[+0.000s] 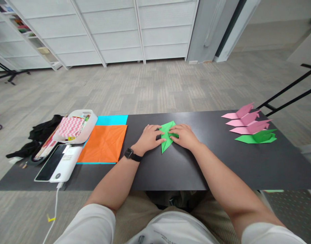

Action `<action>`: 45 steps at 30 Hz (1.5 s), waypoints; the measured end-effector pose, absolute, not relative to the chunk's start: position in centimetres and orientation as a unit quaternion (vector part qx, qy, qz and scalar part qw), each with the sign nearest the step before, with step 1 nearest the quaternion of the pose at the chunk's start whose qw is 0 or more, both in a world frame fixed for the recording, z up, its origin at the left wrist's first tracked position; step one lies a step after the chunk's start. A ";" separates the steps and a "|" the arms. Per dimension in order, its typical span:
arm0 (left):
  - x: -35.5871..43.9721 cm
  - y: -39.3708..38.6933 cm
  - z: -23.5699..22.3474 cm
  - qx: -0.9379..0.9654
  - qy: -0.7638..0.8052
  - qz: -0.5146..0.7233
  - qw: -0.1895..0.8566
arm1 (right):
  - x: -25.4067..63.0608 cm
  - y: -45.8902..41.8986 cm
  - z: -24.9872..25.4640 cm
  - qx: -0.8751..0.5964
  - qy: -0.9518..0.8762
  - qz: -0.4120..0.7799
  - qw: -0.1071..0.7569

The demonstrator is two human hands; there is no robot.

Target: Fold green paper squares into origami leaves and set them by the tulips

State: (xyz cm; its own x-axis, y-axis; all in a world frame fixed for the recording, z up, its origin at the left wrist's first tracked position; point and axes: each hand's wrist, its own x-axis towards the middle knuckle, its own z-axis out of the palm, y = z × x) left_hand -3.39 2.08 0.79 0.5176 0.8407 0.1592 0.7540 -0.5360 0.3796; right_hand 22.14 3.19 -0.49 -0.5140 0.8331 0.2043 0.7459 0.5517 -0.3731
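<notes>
On the dark table in front of me lies a partly folded sheet of green origami paper (pixel 167 143), with creases and a pointed lower end. Its left edge is under the fingertips of my left hand (pixel 150 138), the thumb bent in toward the paper. My right hand (pixel 184 136) grips a flap on the right side between curled fingers and thumb. Part of the paper is hidden under both hands. A dark watch (pixel 130 154) is strapped to my left wrist.
At the right stand several folded paper figures: pink ones (pixel 249 119) and a green one (pixel 259 137). Orange paper (pixel 102 144) lies over blue sheets (pixel 112 120) on the left. Beyond are a white basket (pixel 90 127), a phone (pixel 50 162), a white cabled device (pixel 66 165) and black cloth (pixel 45 130).
</notes>
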 end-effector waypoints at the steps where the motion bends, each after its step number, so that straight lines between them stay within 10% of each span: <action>1: -3.3 2.1 0.7 0.861 0.462 0.165 0.136 | 22.2 3.2 -0.4 -0.460 -0.861 0.119 0.180; 45: -1.6 0.5 1.0 0.853 0.478 0.139 0.154 | 23.5 4.7 -1.5 -0.608 -0.769 0.128 0.146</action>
State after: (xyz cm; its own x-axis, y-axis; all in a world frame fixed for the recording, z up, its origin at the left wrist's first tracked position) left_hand -1.63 0.52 0.98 0.5043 0.8588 0.0905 0.7727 -0.4956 0.3966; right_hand 23.45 4.73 -1.52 -0.2172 0.9738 0.0677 0.8990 0.2266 -0.3747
